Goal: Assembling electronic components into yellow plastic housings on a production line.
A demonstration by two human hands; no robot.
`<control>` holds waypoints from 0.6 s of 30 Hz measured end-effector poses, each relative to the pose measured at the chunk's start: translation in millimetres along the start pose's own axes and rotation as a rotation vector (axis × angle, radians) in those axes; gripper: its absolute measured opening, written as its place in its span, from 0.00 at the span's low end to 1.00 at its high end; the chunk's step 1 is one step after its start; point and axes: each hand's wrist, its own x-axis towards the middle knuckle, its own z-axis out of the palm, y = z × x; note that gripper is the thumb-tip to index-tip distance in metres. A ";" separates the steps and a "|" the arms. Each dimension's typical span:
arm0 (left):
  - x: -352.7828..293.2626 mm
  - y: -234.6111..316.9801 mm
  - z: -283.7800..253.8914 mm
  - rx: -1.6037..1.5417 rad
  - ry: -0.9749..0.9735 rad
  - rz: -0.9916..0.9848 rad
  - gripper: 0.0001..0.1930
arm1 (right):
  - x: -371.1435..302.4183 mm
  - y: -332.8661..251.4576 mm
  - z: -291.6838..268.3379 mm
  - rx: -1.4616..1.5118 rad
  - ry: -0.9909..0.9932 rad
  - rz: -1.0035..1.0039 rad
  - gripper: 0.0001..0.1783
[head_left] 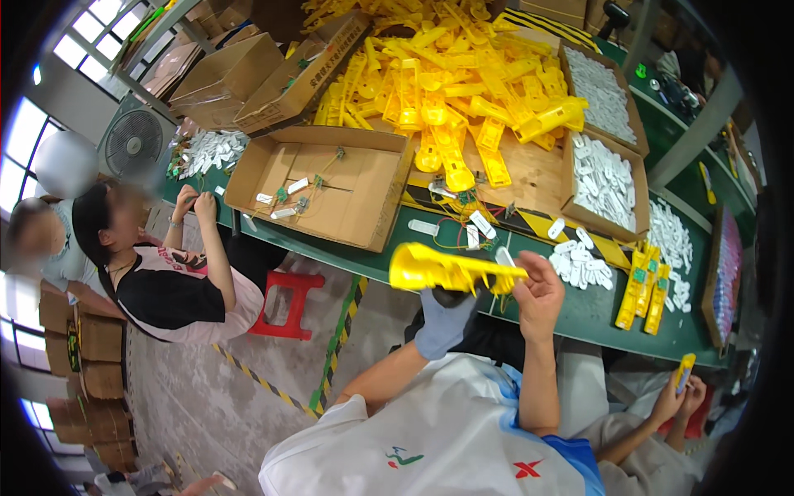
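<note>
A long yellow plastic shell (426,269) with a flared end is held up above the near edge of the green table. From below, my left hand (451,318), in a grey glove with dark fingers, is closed around it; the shell hides part of the fingers. My bare right hand (539,293) grips the narrow right end between thumb and curled fingers. Close to those fingertips is a small white plastic piece (504,257); whether they touch it I cannot tell. Just beyond, small green circuit boards with thin wires (467,198) lie beside white oval pieces (480,223).
A big heap of yellow shells (447,74) covers the back. An open cardboard box (376,190) stands left, boxes of white pieces (604,178) right. Several yellow parts (643,285) lie at right. Co-workers sit on both sides, one near a red stool (285,306).
</note>
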 end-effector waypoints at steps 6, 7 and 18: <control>18.5 23.2 19.8 0.361 -0.110 0.128 0.20 | -1.4 -13.6 -3.3 -0.109 -0.104 -0.019 0.19; 22.0 33.0 28.2 0.472 -0.163 0.116 0.16 | -0.1 -14.3 -5.1 -0.117 -0.079 -0.019 0.19; 22.8 10.4 16.2 0.412 -0.302 0.089 0.16 | -7.3 -11.1 5.1 -0.277 0.034 0.065 0.18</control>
